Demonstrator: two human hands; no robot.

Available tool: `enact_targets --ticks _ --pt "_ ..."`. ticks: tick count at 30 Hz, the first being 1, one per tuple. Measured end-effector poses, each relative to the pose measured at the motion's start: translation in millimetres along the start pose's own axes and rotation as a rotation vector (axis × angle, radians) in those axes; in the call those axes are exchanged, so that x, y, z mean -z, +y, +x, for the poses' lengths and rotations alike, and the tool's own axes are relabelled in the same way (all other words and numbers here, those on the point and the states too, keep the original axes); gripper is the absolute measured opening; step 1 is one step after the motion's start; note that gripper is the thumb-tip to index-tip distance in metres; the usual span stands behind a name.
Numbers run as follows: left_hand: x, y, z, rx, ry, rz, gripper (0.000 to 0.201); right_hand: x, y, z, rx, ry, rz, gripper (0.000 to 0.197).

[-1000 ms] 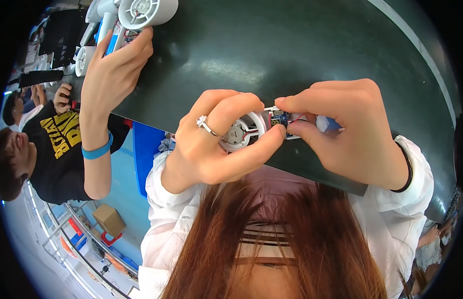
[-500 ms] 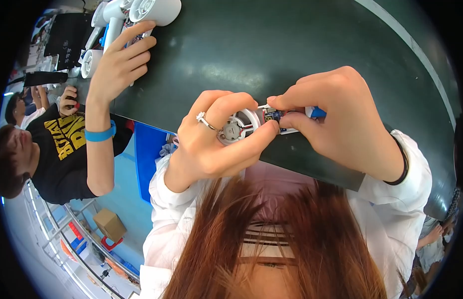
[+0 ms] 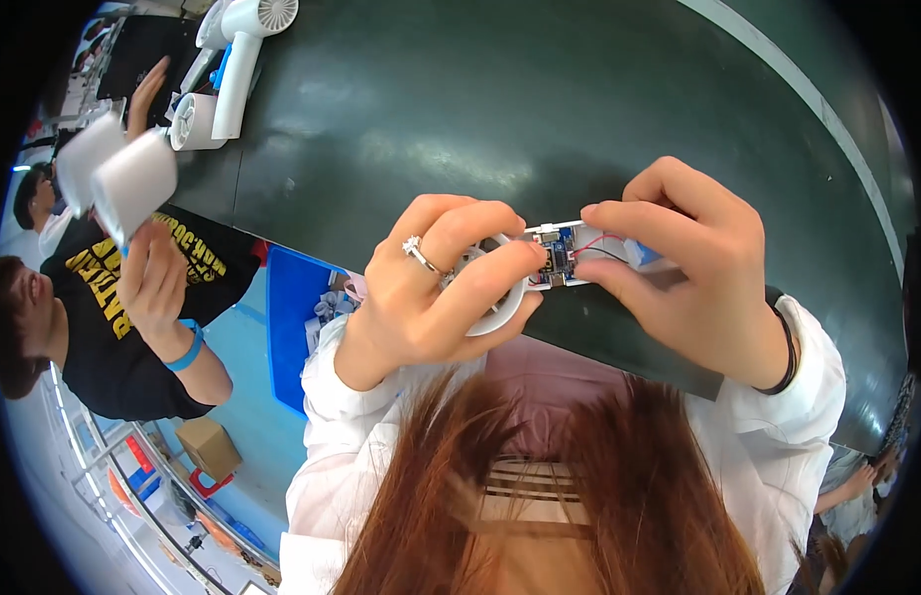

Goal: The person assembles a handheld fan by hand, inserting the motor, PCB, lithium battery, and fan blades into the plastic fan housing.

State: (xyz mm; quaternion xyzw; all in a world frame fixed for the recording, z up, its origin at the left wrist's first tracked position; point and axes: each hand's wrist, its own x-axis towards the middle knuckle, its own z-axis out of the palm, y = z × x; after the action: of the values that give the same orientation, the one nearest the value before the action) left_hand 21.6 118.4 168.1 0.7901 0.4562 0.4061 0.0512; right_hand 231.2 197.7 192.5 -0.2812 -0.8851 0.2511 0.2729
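My left hand [image 3: 421,288] is closed round the white round head of a small handheld fan [image 3: 502,315], a finger pressing on a blue circuit board [image 3: 558,260] in its opened handle. The board lies in the white shell beside the fan head. Red and black wires [image 3: 605,240] run from it toward my right hand [image 3: 698,273]. That hand grips the handle's right end between thumb and fingertips. A blue cylindrical battery [image 3: 640,254] shows between these fingers, partly hidden. Both hands hold the fan above the dark green table [image 3: 431,119].
Several white fans [image 3: 237,89] stand at the table's far left. A co-worker's hand [image 3: 155,278] with a blue wristband holds blurred white cylindrical parts [image 3: 133,188]. A blue bin [image 3: 290,327] with small pieces sits beside the table's edge; a cardboard box [image 3: 208,446] is farther down.
My right hand's fingers have drawn back to the right, baring more of the board and wires. The co-worker's hand has left the fans and come down with white parts.
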Motion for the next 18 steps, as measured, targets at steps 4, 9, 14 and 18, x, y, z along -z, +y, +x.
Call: enact_targets --ticks 4,9,14,18 --pt "0.9 -6.2 4.1 0.039 -0.023 -0.001 0.053 2.1 6.1 12.8 -0.034 -0.043 0.118 0.027" --pt "5.2 -18.8 19.3 -0.007 0.019 0.017 0.039 5.2 7.6 33.9 -0.08 -0.084 0.145 0.025" --pt "13.3 -38.6 22.0 -0.036 0.082 0.017 0.034 -0.7 2.0 60.3 -0.132 -0.143 0.118 0.023" --pt "11.6 -51.6 16.1 -0.07 0.124 0.024 0.028 -9.7 0.2 70.7 -0.178 -0.198 0.093 0.022"
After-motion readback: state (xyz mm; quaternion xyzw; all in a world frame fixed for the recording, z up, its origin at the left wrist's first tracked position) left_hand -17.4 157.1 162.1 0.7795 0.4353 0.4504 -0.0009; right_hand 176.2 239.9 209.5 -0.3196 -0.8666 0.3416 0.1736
